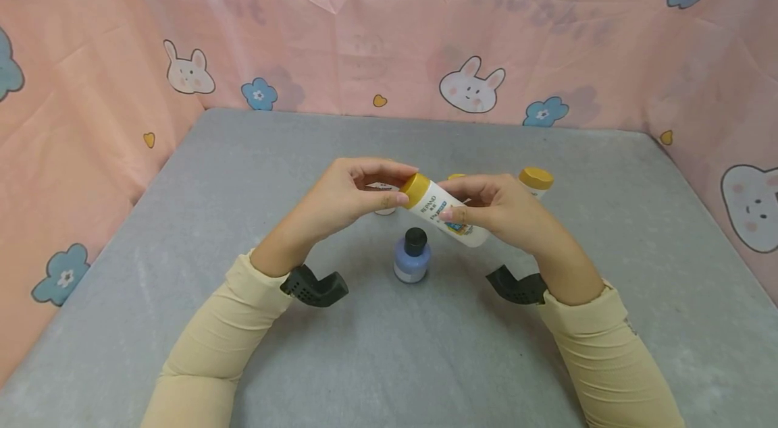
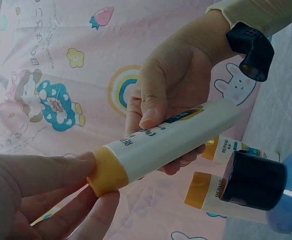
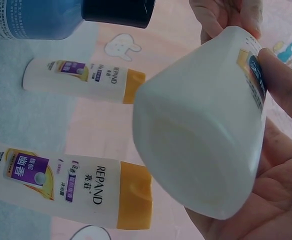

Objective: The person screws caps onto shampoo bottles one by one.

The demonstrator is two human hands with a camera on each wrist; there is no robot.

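A white bottle with a yellow flip-style cap is held tilted above the table, cap end up and to the left. My left hand pinches the cap between thumb and fingers. Around the bottle's body, my right hand grips with the thumb on the printed label and the fingers behind. The bottle's base faces the right wrist camera. Below the held bottle, a blue bottle with a black cap stands upright on the table.
Two more white bottles with yellow caps stand behind my right hand, the nearer one and the farther one showing purple labels. A white container is partly hidden behind my left hand. Pink printed cloth encloses the grey table.
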